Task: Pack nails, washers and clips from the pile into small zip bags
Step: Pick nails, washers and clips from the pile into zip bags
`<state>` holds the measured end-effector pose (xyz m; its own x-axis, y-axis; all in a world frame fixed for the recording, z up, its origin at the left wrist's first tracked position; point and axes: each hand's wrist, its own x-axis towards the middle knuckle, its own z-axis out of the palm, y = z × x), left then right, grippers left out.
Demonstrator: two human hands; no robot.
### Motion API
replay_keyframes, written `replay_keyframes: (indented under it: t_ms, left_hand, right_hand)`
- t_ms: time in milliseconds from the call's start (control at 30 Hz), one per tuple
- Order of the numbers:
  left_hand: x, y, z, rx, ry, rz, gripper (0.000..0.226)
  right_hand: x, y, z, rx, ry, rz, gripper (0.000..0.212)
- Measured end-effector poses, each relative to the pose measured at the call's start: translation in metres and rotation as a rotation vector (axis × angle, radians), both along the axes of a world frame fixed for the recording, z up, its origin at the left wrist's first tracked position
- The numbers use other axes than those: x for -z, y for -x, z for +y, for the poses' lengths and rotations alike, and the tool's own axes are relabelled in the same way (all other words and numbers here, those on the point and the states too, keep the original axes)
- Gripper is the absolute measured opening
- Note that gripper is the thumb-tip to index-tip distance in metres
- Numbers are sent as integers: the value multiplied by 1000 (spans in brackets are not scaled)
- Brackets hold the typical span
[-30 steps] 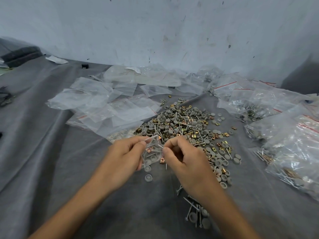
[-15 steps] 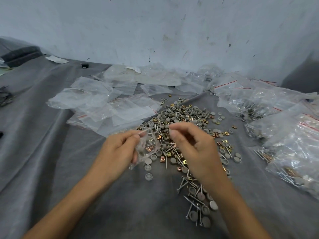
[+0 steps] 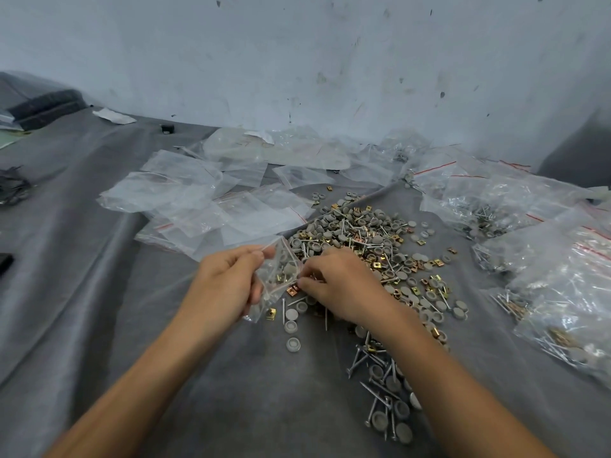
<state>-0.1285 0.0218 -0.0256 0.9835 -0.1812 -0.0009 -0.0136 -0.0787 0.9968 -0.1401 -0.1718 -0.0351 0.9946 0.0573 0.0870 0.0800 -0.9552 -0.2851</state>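
Observation:
A pile (image 3: pixel 367 239) of nails, grey round washers and gold and copper clips lies on the grey cloth. My left hand (image 3: pixel 228 282) pinches a small clear zip bag (image 3: pixel 279 276) that holds several washers and clips, its mouth tilted toward the pile. My right hand (image 3: pixel 337 282) is at the bag's right edge, its fingertips closed on small parts beside a copper clip (image 3: pixel 292 290); what they grip is hidden. A smaller heap of nails and washers (image 3: pixel 386 388) lies nearer me, partly under my right forearm.
Empty clear zip bags (image 3: pixel 205 200) are spread at the back left. Filled bags with red zip lines (image 3: pixel 535 246) are heaped along the right. The pale wall (image 3: pixel 330 61) rises close behind. Dark items (image 3: pixel 43 107) sit at the far left.
My right hand has come down from above the pile to the bag's lower edge. My left hand has tipped the bag more upright, and both hands have shifted slightly toward me.

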Motion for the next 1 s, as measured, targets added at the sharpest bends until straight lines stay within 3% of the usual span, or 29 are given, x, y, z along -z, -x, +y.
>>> replay_keyframes:
  t_ms: [300,533,833,1000]
  left_hand:
    - [-2,0,1,6,14,2,29]
    - [1,1,-2,13,-5,-2,29]
    - [-1,3,-5,11,-18,-10,28]
    - [0,4,-4,19,-31,-23,29]
  right_hand:
    - [-13,-12,18,15,254,124,25]
    - [-12,-9,14,11,333,173,31]
    - [0,3,21,-38,466,109,39]
    - [5,20,14,-30,342,-12,26]
